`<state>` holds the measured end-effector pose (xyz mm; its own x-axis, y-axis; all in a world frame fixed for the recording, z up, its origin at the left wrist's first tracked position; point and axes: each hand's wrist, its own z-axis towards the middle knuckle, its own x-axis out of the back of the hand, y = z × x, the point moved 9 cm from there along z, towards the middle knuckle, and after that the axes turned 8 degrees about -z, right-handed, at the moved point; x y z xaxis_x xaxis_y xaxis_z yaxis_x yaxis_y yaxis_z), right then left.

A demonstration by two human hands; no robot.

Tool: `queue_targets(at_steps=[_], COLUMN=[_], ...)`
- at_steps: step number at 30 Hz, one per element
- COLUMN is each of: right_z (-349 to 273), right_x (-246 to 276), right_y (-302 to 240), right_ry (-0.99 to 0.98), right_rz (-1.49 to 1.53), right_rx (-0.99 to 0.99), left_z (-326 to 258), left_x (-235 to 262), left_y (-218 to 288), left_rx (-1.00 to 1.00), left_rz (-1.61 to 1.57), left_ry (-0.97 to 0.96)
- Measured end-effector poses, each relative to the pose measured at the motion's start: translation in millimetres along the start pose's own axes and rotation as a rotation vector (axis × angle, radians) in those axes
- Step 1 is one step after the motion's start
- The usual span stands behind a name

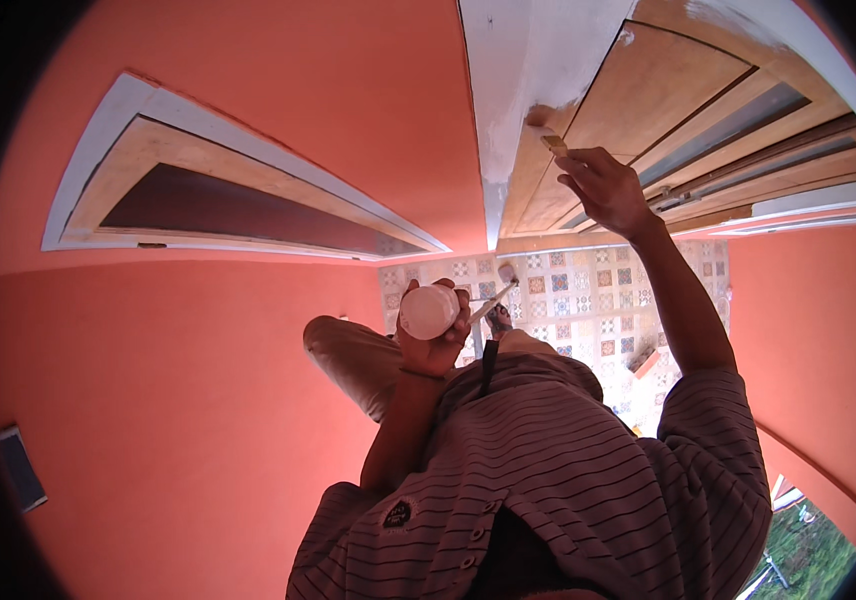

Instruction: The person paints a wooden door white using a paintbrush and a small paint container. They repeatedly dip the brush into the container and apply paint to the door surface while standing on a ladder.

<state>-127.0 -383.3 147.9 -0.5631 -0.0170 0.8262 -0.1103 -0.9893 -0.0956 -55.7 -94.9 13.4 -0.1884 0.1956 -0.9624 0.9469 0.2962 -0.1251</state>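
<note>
My right hand (608,190) is raised and closed around the handle of a paintbrush (554,142). Its bristles point up and left, at the edge where the white-painted door frame (513,90) meets the bare wooden door (638,85). The white coat on the frame looks streaky and uneven along that edge. Lower down, in front of my body, my left hand (435,350) grips a round white container (429,311), fingers wrapped about its side. The container looks pale from above; how full it is I cannot tell.
Salmon-coloured walls (178,400) surround the space. A window (238,205) with a white surround is at the left. Far below lies a patterned tile floor (598,290), with an orange block (645,363) on it. A pale bar (493,300) slants near my foot.
</note>
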Motion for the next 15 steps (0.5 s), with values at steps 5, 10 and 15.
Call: queue_targets(at_steps=[5,10,15], right_z=[53.9,55.3,31.6], right_x=[74.1,136.4,93.7], right_y=[24.8,7.0,5.4], right_ry=[0.274,0.627,0.52], right_rz=[0.122,-0.132,-0.365], right_rx=[0.003,0.088,0.109], left_z=[5.1,10.3,9.9], left_x=[-1.9,-0.8,-0.7], left_y=[-2.2,2.7,1.3], left_rx=[0.026,0.029,0.022], left_rz=[0.005,-0.003,0.003], left_ry=[-0.007,-0.035,-0.017])
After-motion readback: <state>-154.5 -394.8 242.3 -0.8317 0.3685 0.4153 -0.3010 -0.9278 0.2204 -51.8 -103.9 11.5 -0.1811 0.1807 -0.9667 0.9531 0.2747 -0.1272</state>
